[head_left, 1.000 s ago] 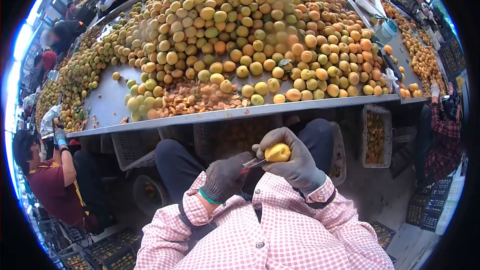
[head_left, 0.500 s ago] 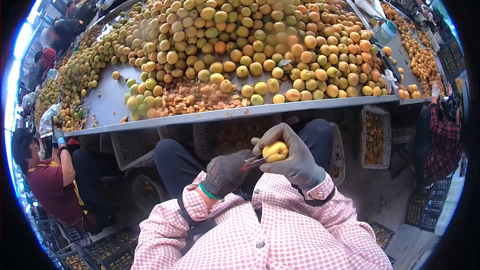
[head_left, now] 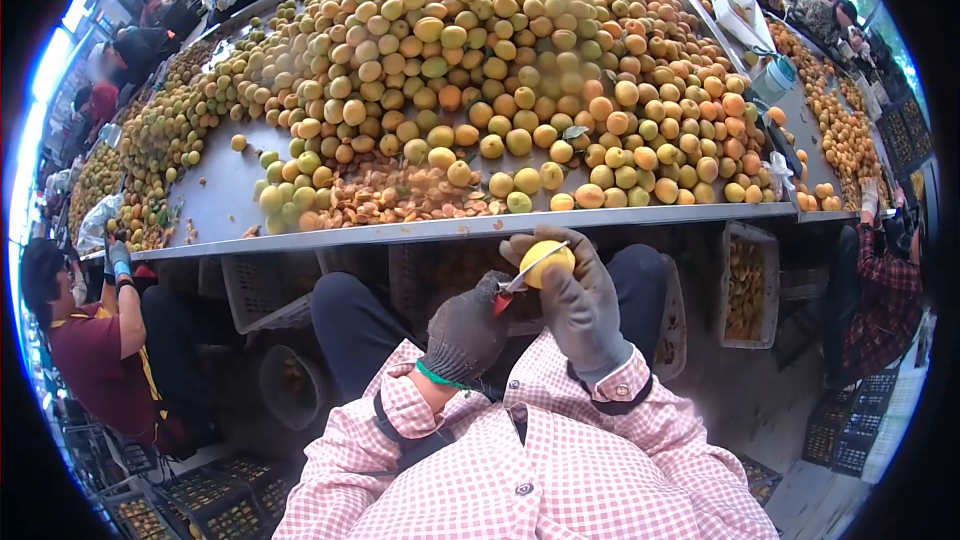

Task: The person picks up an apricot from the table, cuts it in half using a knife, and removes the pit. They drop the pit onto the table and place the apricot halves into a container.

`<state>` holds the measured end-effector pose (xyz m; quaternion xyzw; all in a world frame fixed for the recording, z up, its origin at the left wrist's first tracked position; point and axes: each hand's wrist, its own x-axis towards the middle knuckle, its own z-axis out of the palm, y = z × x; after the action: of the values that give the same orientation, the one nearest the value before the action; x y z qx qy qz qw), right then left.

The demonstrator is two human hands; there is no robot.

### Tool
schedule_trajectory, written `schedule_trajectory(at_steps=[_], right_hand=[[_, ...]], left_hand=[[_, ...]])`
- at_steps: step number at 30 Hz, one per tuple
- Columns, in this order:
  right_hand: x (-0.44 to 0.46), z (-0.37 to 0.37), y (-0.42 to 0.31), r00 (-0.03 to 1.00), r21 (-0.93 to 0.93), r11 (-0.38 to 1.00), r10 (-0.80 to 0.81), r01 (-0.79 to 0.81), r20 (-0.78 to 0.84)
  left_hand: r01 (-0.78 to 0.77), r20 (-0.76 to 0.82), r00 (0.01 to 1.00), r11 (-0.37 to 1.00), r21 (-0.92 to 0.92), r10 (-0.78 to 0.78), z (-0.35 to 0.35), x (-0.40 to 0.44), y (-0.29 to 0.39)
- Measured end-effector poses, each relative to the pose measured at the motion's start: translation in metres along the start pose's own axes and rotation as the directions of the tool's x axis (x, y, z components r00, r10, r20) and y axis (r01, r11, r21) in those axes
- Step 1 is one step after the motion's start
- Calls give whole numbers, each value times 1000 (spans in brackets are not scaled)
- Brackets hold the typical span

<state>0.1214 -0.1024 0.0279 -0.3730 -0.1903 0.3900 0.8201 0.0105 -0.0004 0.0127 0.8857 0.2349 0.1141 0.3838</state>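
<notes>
In front of my lap, my right hand (head_left: 583, 315), in a grey glove, holds a yellow apricot (head_left: 538, 256) between thumb and fingers. My left hand (head_left: 465, 330), in a dark knit glove with a green cuff, is closed around a small knife with a red handle (head_left: 502, 301). Its thin metal blade (head_left: 550, 255) lies slanted across the face of the apricot; how deep it sits I cannot tell. Both hands are just below the near edge of a metal table (head_left: 440, 233), where apricots (head_left: 470, 50) are heaped.
A pile of cut apricot pieces (head_left: 410, 192) lies near the table's edge. Below stand a white crate (head_left: 265, 290), a bucket (head_left: 290, 387) and a crate of fruit pieces (head_left: 748, 285). One person (head_left: 100, 340) sits at the left, another (head_left: 885, 280) at the right.
Both hands have risen a little towards the table edge with the apricot. The knife blade has moved from the apricot's left side to slant across its face.
</notes>
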Motion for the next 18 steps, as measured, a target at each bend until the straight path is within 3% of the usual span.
schedule_trajectory(at_steps=[4, 5, 8, 10, 12, 14, 16, 18], right_hand=[[8, 5, 8, 1000, 54, 998, -29, 28, 5], [7, 6, 5, 999, -156, 987, -38, 43, 35], [7, -4, 6, 990, -256, 959, -100, 124, 103], [6, 2, 12, 996, -188, 980, -57, 68, 64], [6, 5, 20, 999, 182, 983, 33, -30, -17], [7, 4, 24, 998, 133, 991, 21, -14, -53], [8, 6, 13, 1000, 47, 999, 7, -7, -9], [8, 5, 14, 999, 141, 989, 46, -47, 7]], left_hand=[[-51, -46, 998, 998, 35, 52, -12, 7, -5], [-64, -49, 997, 998, 22, 65, -14, 7, -6], [-62, -67, 996, 998, -2, 61, -12, 4, -6], [-32, -88, 996, 998, -59, 26, -1, -1, 3], [-3, -107, 994, 994, -114, -9, 4, -5, 3], [84, -52, 995, 994, -67, -88, 8, -7, -9], [69, -66, 995, 997, -32, -71, 5, -6, -17], [51, -78, 996, 999, 1, -51, 9, -6, -21]])
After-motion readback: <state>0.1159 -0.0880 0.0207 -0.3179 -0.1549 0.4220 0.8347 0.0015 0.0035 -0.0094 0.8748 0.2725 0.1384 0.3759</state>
